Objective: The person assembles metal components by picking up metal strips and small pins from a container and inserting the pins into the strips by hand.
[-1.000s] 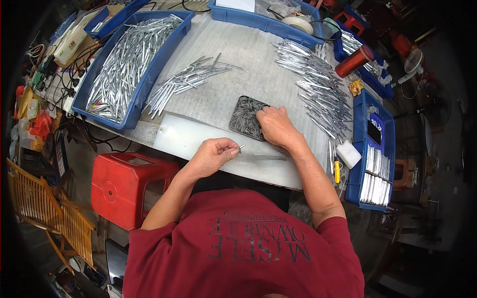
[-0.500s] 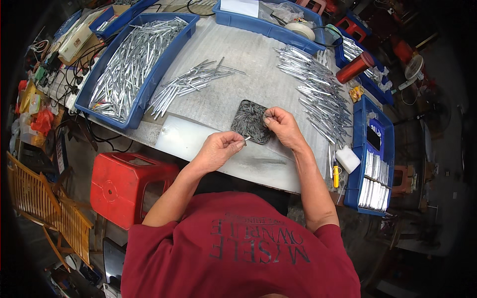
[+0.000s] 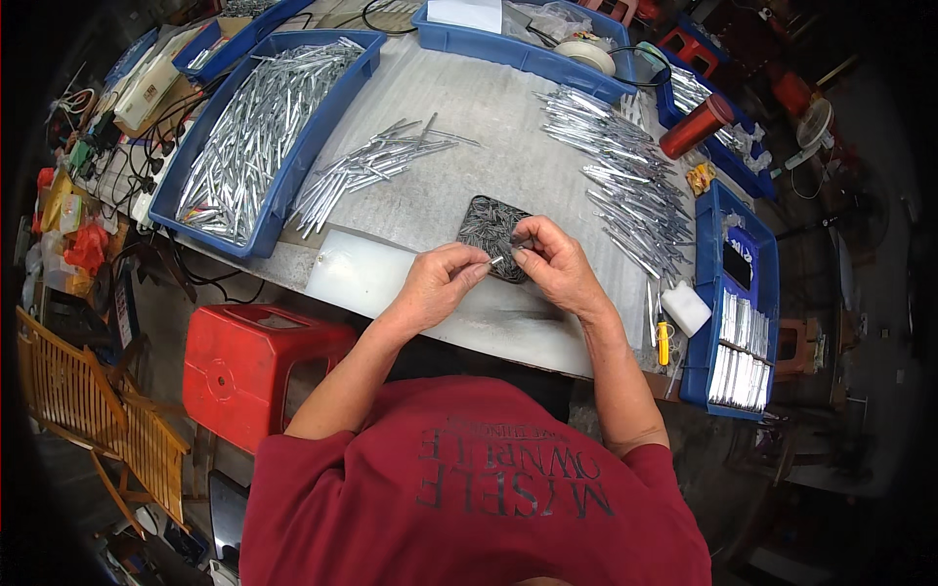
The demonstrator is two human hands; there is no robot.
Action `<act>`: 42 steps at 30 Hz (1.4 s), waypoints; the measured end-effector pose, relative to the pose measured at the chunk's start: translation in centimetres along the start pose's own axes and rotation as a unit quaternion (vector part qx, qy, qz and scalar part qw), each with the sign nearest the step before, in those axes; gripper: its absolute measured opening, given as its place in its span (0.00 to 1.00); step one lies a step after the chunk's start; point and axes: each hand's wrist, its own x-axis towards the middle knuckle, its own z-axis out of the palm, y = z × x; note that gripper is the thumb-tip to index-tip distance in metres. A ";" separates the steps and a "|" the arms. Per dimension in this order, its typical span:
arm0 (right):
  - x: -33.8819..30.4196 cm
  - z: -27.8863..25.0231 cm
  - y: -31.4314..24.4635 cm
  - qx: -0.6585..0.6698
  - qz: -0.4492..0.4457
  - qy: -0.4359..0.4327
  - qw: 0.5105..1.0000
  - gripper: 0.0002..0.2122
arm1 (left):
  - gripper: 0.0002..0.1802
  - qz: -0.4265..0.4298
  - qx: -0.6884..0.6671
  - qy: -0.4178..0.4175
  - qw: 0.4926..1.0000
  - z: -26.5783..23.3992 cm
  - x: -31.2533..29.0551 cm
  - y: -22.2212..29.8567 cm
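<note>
My left hand (image 3: 437, 285) pinches a short silvery metal piece (image 3: 496, 261) between thumb and fingers, its bright tip poking out toward the right hand. My right hand (image 3: 557, 269) is closed at the fingertips beside that tip; what it holds, if anything, is too small to make out. Both hands are at the near side of a dark square tray (image 3: 473, 202) filled with small grey metal pieces (image 3: 486, 225). My right hand covers the tray's right part. A loose pile of slim silvery rods (image 3: 366, 168) lies to the left, a larger spread of rods (image 3: 630, 190) to the right.
A blue bin (image 3: 311, 146) of rods stands left; another blue bin (image 3: 694, 361) with stacked silvery pieces stands right. Near it lie a white block (image 3: 686, 310) and a yellow-handled tool (image 3: 663, 344). A red cylinder (image 3: 696, 127) lies farther back. A red stool (image 3: 230, 376) stands below the table.
My left hand has moved right with the metal piece, and my right hand has shifted slightly left, so their fingertips are now close together over the tray.
</note>
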 end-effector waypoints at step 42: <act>0.8 -1.6 -0.2 -0.010 0.040 -0.059 0.997 0.09 | 0.06 0.029 0.025 -0.020 0.999 0.2 0.6 0.6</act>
